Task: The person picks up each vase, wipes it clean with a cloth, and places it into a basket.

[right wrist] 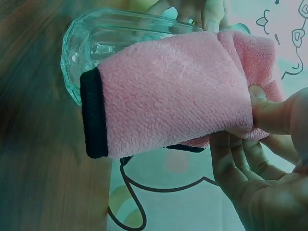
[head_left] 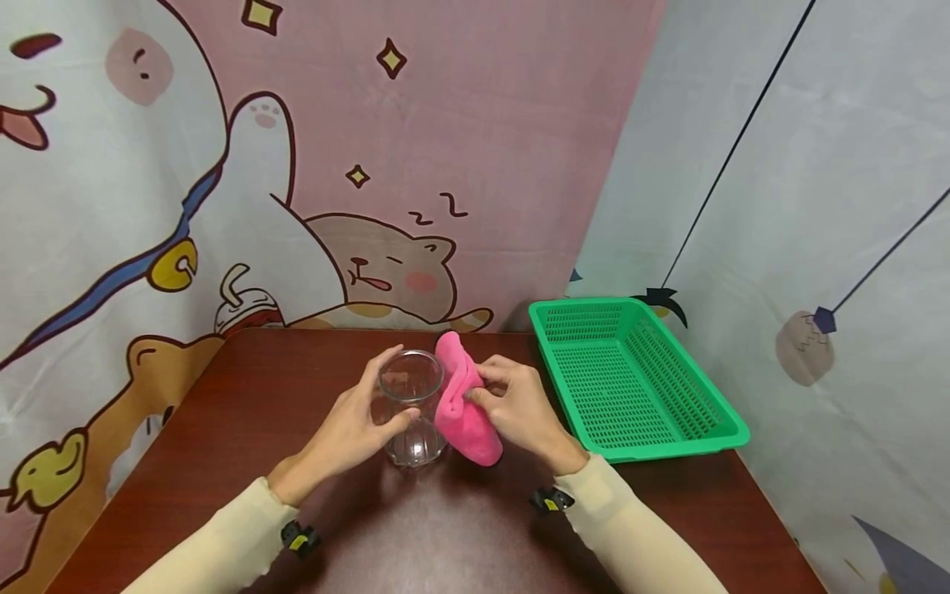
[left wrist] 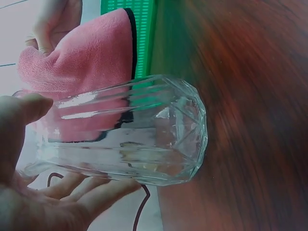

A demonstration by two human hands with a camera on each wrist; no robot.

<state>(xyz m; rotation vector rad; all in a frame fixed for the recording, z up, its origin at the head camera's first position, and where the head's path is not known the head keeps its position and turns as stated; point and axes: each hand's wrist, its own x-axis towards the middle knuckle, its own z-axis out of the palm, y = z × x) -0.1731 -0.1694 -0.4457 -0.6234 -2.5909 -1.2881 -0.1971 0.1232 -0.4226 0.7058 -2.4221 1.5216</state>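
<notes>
A clear glass vase point(head_left: 416, 441) with a round rim and faceted sides stands upright near the middle of the table. My left hand point(head_left: 355, 427) holds it from the left, thumb point(left wrist: 36, 107) on the near side and fingers point(left wrist: 91, 192) round the far side. My right hand point(head_left: 523, 404) pinches a folded pink cloth point(head_left: 467, 417) between thumb and fingers. The cloth hangs just right of the vase and overlaps its side in both wrist views. Dark edging point(right wrist: 92, 113) borders the fuzzy cloth.
A green plastic basket point(head_left: 668, 453) with slotted walls sits at the table's right, beyond my right hand. The dark red-brown wooden table point(head_left: 438, 544) meets a cartoon-printed cloth backdrop point(head_left: 505, 165) at the back and sides.
</notes>
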